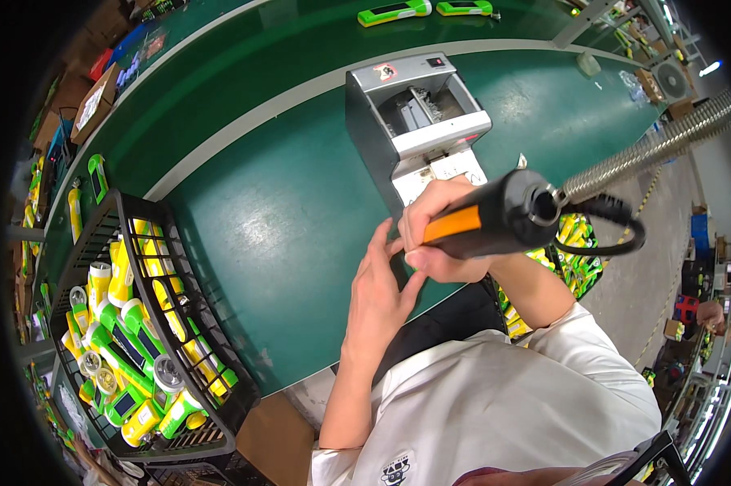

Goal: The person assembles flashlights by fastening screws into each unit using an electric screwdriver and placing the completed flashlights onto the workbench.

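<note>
My right hand (pixel 436 235) grips a black and orange powered screwdriver (pixel 495 217) near the front edge of the green table (pixel 292 219). A metal spring arm and a black cable run from the tool's rear toward the upper right. My left hand (pixel 377 296) is raised right beside it, fingers together and touching the right hand near the tool's tip. Whatever lies between the fingers is hidden. A grey screw feeder box (pixel 418 121) stands just behind both hands.
A black wire basket (pixel 219 381) at the left holds several green and yellow flashlights (pixel 134 340). Two more green flashlights (pixel 394 11) lie on the far belt. Another crate of flashlights (pixel 576 255) sits low on the right. Cardboard boxes (pixel 94 101) stand at far left.
</note>
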`<state>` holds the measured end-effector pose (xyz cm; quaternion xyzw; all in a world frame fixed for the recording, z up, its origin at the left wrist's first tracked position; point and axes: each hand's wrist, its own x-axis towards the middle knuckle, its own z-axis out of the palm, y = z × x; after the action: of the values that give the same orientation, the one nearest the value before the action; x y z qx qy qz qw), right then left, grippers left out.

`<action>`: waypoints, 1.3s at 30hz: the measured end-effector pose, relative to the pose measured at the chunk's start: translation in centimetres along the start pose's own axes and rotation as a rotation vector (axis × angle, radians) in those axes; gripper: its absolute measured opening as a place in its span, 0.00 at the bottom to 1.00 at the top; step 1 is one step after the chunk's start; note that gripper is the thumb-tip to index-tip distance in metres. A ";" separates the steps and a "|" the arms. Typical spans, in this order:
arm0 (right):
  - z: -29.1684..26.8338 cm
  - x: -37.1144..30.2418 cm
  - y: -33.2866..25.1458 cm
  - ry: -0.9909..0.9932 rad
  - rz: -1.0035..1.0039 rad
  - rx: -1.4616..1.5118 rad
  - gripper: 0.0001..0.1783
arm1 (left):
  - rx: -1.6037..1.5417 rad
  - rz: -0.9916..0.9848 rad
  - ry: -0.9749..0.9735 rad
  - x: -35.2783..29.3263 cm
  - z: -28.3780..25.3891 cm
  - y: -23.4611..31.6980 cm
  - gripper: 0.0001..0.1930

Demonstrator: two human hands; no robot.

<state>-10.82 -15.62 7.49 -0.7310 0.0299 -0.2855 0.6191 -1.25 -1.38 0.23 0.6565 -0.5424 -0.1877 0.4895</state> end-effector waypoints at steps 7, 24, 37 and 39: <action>-0.3 0.3 -1.3 -0.051 -0.054 -0.078 0.10 | -0.035 -0.079 -0.124 0.7 -0.8 0.5 0.42; -6.3 -0.1 -4.8 0.484 -0.431 0.157 0.11 | 0.146 0.157 -0.102 1.4 0.1 0.6 0.29; -5.5 1.3 -3.5 0.372 -0.300 -0.124 0.16 | 0.161 0.123 -0.158 1.9 -0.7 1.1 0.23; -4.7 3.1 -4.4 0.479 -0.156 -0.171 0.12 | 0.158 0.113 -0.171 2.1 -0.8 1.4 0.22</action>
<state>-11.71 -20.03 13.04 -0.6923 0.1434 -0.4938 0.5063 -0.69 -2.85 2.39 0.6429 -0.6313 -0.1720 0.3981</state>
